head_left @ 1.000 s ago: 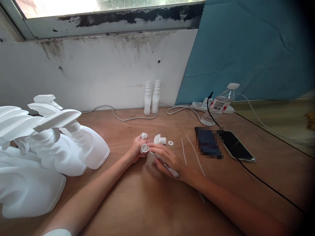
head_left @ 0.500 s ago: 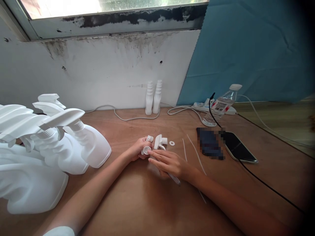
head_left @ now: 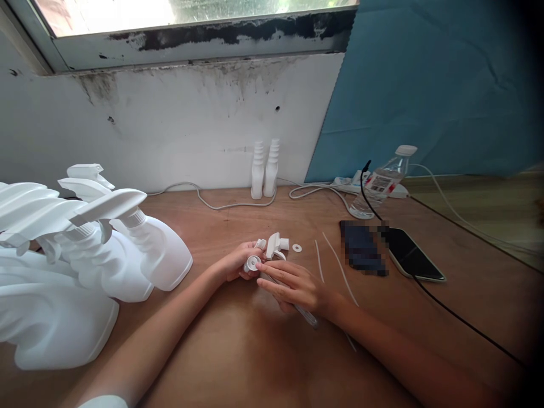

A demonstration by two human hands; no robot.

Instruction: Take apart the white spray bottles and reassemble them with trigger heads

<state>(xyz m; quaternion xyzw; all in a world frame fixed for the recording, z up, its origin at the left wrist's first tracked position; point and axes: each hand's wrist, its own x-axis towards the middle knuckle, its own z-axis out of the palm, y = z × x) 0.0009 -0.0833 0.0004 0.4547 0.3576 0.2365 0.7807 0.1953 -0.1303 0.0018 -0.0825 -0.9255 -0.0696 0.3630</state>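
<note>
My left hand is closed around a white spray trigger head, its round collar turned open side up. In my right hand is a slim tool with a clear handle; its working end is hidden by the fingers. The right fingertips are at the collar's rim, touching or very close to it. Just beyond the hands a second white trigger head lies on the table, with a flat white washer to its right. Two thin tubes lie further right, one partly under my right forearm.
Several white spray bottles stand at the left on the wooden table. Two small white bottles stand by the wall. At right are a water bottle, a dark pouch-like item, a phone and cables.
The trigger head's collar has tilted slightly and shifted a little down in my left hand. My right hand and the clear tool have moved slightly right and down.
</note>
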